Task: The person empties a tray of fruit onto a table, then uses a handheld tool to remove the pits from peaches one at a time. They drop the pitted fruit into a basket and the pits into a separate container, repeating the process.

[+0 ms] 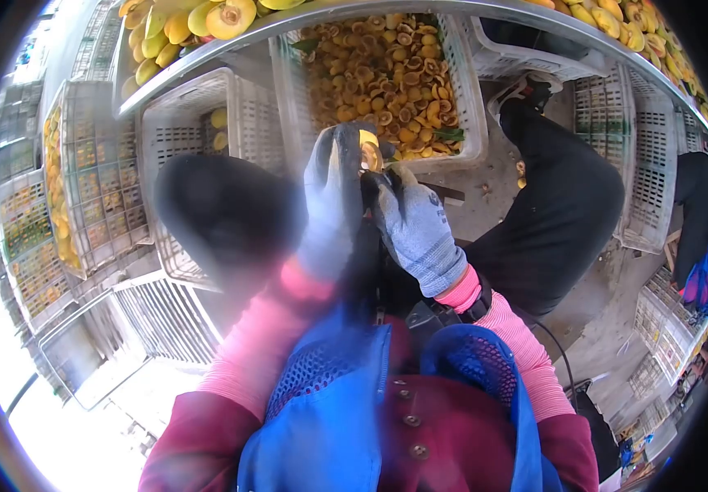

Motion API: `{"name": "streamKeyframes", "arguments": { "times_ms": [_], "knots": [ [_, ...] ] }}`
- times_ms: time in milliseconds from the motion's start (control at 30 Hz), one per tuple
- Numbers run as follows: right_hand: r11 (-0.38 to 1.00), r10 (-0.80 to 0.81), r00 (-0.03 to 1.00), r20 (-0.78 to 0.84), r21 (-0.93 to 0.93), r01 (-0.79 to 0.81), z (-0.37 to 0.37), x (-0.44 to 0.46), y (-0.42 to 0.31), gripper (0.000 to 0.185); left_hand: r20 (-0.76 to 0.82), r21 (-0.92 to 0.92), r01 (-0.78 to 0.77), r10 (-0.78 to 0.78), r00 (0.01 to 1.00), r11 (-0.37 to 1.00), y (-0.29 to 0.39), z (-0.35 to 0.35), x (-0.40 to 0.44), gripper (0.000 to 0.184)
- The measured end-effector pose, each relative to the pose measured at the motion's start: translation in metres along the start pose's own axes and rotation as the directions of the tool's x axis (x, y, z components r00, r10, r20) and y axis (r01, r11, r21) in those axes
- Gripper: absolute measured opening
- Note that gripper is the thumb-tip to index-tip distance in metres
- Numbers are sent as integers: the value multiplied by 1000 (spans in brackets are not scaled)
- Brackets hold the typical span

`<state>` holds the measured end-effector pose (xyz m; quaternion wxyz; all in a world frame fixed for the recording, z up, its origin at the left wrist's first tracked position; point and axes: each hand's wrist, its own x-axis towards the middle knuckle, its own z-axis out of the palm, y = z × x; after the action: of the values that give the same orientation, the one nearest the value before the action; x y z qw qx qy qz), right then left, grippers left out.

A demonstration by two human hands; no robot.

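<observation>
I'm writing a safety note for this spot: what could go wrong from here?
The fruit piece in the gloved left hand might slip loose. The right hand is close by; any tool hidden there might nick the left. Fruit scraps on the floor might be slippery underfoot.

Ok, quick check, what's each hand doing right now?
Left hand: closed, holding a yellow peach.
Right hand: fingers curled in close by the peach; cannot tell whether it grips anything.
</observation>
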<state>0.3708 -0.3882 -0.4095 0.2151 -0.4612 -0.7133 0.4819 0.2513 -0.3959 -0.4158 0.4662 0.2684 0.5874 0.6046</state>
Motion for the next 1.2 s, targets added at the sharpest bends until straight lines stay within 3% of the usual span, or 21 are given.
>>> {"name": "streamKeyframes", "arguments": {
  "times_ms": [167, 267, 367, 467, 500, 600, 633, 733, 767, 800, 833, 867, 900, 933, 967, 1000, 1033, 1100, 1133, 1167, 1200],
  "knots": [
    [992, -8, 999, -48, 122, 14, 7, -3, 2, 29, -23, -81, 146, -149, 989, 986, 0, -4, 0, 39],
    [957, 127, 989, 79, 252, -143, 12, -4, 9, 30, 27, -106, 162, -160, 987, 981, -4, -8, 4, 34],
    [556, 358, 840, 408, 629, -543, 1, -7, -7, 43, 110, -69, 86, -78, 991, 994, 2, -9, 6, 28],
    [70, 104, 671, 734, 667, -741, -11, -5, -2, 43, 237, 20, -39, 33, 971, 999, 13, -10, 9, 28],
    [-90, -20, 610, 793, 606, -791, -14, -4, 0, 44, 227, 164, -126, 87, 970, 978, 1, -14, 14, 29],
    [-514, -358, 561, 746, 345, -786, 0, 0, 14, 47, 210, 56, 124, -133, 969, 991, -4, -13, 14, 28],
    [-534, -412, 592, 692, 343, -773, 3, 0, 18, 48, 204, -126, 283, -254, 945, 951, -5, -11, 12, 30],
    [-581, -495, 597, 631, 271, -768, 12, 4, 26, 49, 89, -212, 368, -357, 930, 905, -4, -4, 12, 32],
    [-604, -509, 659, 555, 315, -732, 10, 8, 28, 49, 56, -521, 493, -549, 834, 697, -5, 1, 18, 34],
    [-628, -519, 712, 473, 354, -693, 6, 15, 26, 50, 189, -711, 588, -700, 688, 386, -9, -6, 22, 35],
    [-652, -528, 755, 390, 384, -654, 0, 22, 24, 51, 329, -622, 620, -559, 762, 479, -14, -32, 23, 36],
    [-618, -416, 795, 442, 504, -603, -9, 29, 23, 49, 252, -550, 586, -551, 796, 595, -22, -49, 22, 36],
    [-560, -411, 771, 488, 532, -635, -5, 39, 38, 47, 173, -458, 552, -539, 824, 696, -18, -60, 22, 36],
    [-504, -392, 752, 531, 560, -658, 5, 46, 59, 46, -59, -206, 318, -336, 940, 925, 1, -59, 16, 34],
    [-480, -124, 728, 674, 601, -639, 12, 48, 76, 43, -285, 168, 149, -97, 954, 974, 21, -58, 10, 32],
    [-339, 2, 698, 716, 657, -673, 14, 48, 85, 45, -166, 519, -140, 260, 951, 843, 40, -78, 11, 30],
    [-182, 126, 673, 729, 684, -707, 15, 52, 90, 47, -24, 789, -341, 581, 814, 511, 60, -99, 12, 30],
    [141, 414, 653, 634, 664, -734, 14, 53, 65, 56, 27, 893, -281, 581, 813, 352, 114, -150, 9, 37],
    [301, 413, 717, 561, 659, -689, 18, 52, 65, 54, -65, 885, -163, 461, 885, 437, 137, -171, 4, 45],
    [455, 394, 780, 485, 634, -625, 24, 53, 71, 51, -82, 993, 35, 419, 904, 117, 150, -190, -3, 50],
    [440, 425, 764, 485, 627, -643, 21, 55, 59, 48, -124, 949, 222, 382, 916, -224, 160, -207, -10, 55]
  ]
}}
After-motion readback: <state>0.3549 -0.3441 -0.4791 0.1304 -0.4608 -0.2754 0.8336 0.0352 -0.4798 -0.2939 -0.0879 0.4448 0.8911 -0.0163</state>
